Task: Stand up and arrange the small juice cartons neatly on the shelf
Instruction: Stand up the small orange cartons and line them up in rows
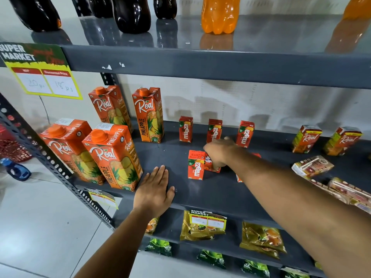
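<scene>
Three small red Maaza cartons stand in a back row on the grey shelf [200,189]: a left one [186,129], a middle one [214,129] and a right one [245,133]. In front, another small Maaza carton [196,165] stands upright. Right beside it my right hand [219,151] is closed on a further small carton [210,165], which looks tilted and is mostly covered by my fingers. One more red carton [239,178] peeks out from under my right forearm. My left hand [155,189] lies flat, fingers apart, on the shelf's front edge.
Tall Real pineapple cartons [112,157] fill the shelf's left end. Two small Real cartons [306,138] stand at the right, with wrapped packs [312,165] lying in front of them. Soda bottles [219,15] stand on the shelf above, tea pouches [200,227] on the one below.
</scene>
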Motion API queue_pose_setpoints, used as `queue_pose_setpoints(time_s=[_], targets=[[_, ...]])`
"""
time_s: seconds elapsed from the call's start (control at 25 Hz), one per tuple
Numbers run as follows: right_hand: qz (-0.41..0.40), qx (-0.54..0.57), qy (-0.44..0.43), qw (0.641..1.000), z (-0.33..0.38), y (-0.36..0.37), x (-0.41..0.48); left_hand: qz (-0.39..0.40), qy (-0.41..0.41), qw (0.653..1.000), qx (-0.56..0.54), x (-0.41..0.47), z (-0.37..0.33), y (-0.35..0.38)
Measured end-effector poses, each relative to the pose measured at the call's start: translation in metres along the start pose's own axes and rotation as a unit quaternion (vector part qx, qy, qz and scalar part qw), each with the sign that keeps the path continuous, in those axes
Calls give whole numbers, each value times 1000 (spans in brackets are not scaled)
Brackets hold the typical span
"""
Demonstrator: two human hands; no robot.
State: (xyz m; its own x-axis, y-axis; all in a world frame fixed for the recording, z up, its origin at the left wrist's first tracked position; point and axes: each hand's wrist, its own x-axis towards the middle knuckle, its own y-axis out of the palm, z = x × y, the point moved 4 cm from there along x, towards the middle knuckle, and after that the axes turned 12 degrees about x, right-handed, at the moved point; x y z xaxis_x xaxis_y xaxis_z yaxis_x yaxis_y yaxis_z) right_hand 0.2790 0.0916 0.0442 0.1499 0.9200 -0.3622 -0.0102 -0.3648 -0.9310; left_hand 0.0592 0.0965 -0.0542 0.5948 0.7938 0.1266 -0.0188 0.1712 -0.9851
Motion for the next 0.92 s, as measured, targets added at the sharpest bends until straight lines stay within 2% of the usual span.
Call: queue_pose_setpoints(time_s=[0.16, 0.32, 0.56, 0.68, 0.76, 0.84, 0.92], targets=[[12, 60, -5, 998, -3, 5, 9, -7, 2, 1000, 2, -1, -1, -1], [-46, 118, 56, 990, -18, -5, 2, -9, 3, 1000, 2, 0, 1, 1], [-156, 293, 152, 931, -37, -22, -11, -9, 7, 1000, 4, 1, 1, 5], [-199, 378, 161, 890, -37, -24, -16, -13, 8, 1000, 3, 1, 0, 3], [-209, 402, 161, 876, -38, -24, -19, -13, 8, 1000, 6, 0, 0, 2], [-202, 400, 158, 880, -40, -24, -20, -14, 7, 1000, 5, -1, 0, 2], [-198, 334, 138, 911, -42, -28, -22, -14, 6, 1000, 3, -1, 0, 2]])
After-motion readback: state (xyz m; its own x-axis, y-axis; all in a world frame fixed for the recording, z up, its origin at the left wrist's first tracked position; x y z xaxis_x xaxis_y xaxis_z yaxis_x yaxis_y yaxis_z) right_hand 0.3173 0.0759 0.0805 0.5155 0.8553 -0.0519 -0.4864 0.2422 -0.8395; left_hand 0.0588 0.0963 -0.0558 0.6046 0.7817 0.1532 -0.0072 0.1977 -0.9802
